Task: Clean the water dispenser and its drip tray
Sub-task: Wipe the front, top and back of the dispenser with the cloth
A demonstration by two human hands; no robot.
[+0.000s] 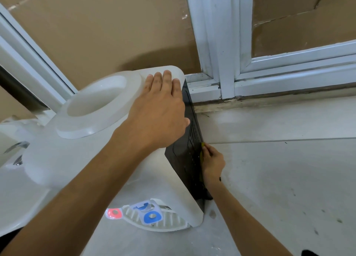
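A white water dispenser (100, 101) stands on the counter, seen from above, with a round bottle socket on top and a black side panel (187, 159) facing right. My left hand (159, 109) lies flat with straight fingers on the dispenser's top, near its back right corner. Lower down, my right hand (212, 163) presses a small yellow-green sponge (202, 149) against the black panel; the sponge is mostly hidden by the fingers. At the dispenser's foot sits the white slotted drip tray (165, 224), below a red tap lever (114, 213) and a blue tap lever (152, 216).
The pale counter (279, 178) spreads to the right, marked with small dark specks. A white window frame (227, 43) backed with brown cardboard runs behind it. At the far left is a white sink (11, 171) with a metal tap (17, 149).
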